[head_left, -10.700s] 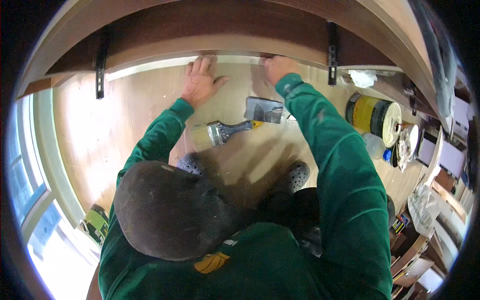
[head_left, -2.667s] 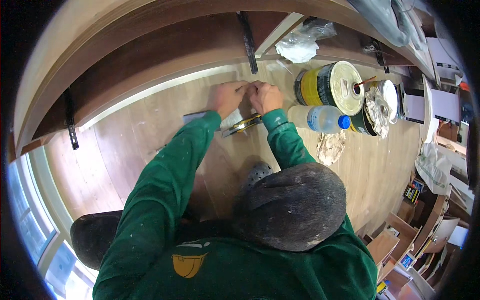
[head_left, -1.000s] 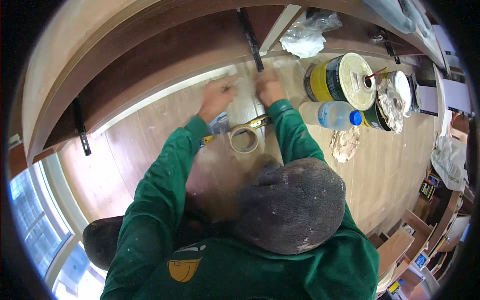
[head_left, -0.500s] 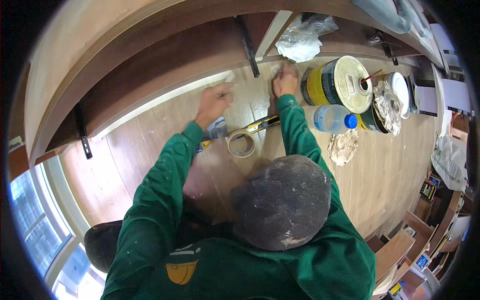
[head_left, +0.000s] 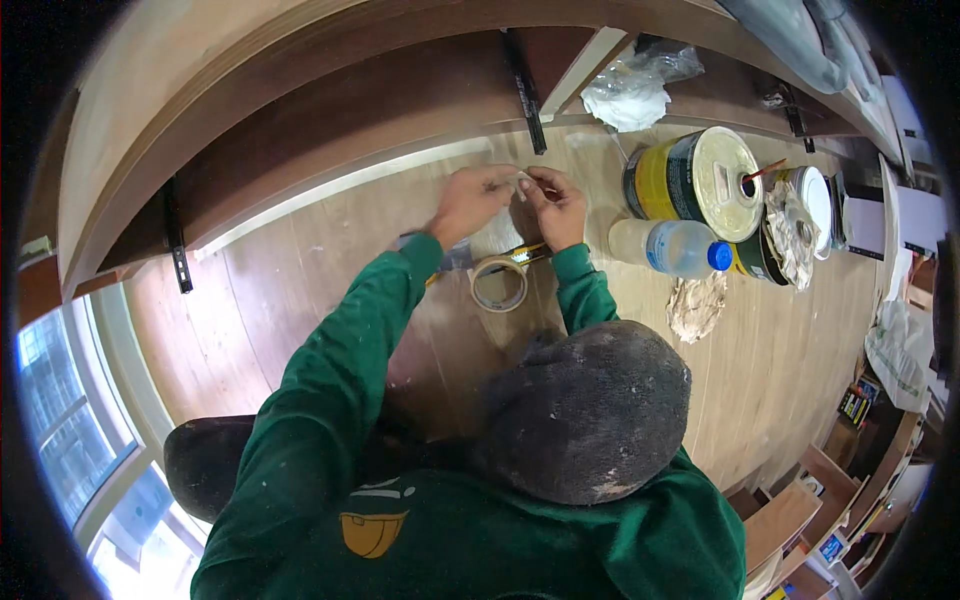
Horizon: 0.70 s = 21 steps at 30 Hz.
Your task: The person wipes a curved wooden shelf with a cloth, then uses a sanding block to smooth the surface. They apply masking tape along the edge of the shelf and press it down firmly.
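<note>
My left hand (head_left: 472,205) and my right hand (head_left: 560,208) meet over the wood-look floor, just in front of a long brown wooden panel. Both are closed, fingertips pinching a small pale scrap (head_left: 521,181) between them; its kind is too small to make out. Just below my hands lies a roll of beige masking tape (head_left: 476,288). A yellow-and-black utility knife (head_left: 529,253) rests by its upper right edge, partly hidden by my right wrist. Beneath my left hand a translucent sheet or packet (head_left: 495,240) shows in part.
To the right lie a water bottle (head_left: 678,248) with a blue cap, a large yellow-and-black can (head_left: 728,185) and a crumpled beige sheet (head_left: 697,306). Clear plastic wrapping (head_left: 630,92) sits at the panel. Black brackets (head_left: 524,95) stick out from it. My knee (head_left: 590,410) rises in front.
My hands have come together: the left moved right, the right moved left and nearer to me. They now pinch a small pale scrap. The whole view has shifted slightly.
</note>
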{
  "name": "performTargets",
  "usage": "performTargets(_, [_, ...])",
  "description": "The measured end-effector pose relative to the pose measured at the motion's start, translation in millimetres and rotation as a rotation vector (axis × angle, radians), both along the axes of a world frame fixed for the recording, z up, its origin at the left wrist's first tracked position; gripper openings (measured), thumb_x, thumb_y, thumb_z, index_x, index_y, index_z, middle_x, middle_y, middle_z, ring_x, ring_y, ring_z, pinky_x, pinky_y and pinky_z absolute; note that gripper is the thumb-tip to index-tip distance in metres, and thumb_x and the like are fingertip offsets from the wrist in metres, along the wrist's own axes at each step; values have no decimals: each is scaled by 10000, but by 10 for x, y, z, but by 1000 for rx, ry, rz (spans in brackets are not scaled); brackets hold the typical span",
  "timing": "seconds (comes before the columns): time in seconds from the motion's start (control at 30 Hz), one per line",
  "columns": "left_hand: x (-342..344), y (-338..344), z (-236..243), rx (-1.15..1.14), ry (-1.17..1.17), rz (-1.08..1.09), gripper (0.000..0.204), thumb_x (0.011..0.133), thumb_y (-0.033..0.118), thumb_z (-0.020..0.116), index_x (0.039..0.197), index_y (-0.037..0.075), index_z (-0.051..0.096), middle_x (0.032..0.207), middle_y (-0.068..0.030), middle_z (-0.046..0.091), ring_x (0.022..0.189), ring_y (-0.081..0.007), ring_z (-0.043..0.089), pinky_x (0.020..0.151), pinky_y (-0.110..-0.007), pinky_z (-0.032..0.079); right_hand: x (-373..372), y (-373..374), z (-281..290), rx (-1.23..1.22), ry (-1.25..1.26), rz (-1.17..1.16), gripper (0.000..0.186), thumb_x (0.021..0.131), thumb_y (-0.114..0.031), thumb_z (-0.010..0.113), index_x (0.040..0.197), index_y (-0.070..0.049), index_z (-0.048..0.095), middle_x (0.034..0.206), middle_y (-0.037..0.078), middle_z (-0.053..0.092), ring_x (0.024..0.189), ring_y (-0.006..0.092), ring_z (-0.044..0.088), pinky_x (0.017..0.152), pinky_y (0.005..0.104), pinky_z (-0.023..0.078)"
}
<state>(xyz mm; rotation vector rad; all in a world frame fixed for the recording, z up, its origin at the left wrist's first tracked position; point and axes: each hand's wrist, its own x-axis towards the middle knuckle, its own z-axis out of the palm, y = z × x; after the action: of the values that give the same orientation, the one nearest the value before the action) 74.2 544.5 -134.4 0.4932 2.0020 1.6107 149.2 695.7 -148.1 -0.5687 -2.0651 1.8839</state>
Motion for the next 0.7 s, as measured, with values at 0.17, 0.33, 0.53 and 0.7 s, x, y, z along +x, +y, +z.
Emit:
performTargets(0.17, [-17,-10,164,-105,178,-81,429,869,220,645,1280,110,600,898,-134,689,728,-158,645,658,-305,524,-10,-16,-131,38,53,-45,125,831,-93,730,899,5,693,795,65,678,725,134,642,686,271,516])
performTargets(0.33, [166,141,427,-731,343,-57,669,872,343,594,1404,-12,399,1224,-209,586,1008,-367,613,864,-445,504,-87,195,-308,8,24,-271,118,824,-106,729,843,5,691,725,63,669,685,124,611,635,273,490])
performTargets(0.53, [173,-279,-15,-711,643,46,700,834,395,628,1332,-67,454,1452,-195,381,1310,-362,367,1080,-486,288,-369,601,-441,-141,-84,-346,189,810,-161,744,818,19,684,751,66,671,663,123,582,638,263,465])
performTargets(0.7, [7,-383,-187,-648,736,-50,682,851,411,617,1321,-61,474,1488,-198,337,1366,-363,303,1124,-481,239,-594,735,-333,78,-205,-306,233,802,-213,756,795,12,698,735,88,686,674,151,615,650,300,483])
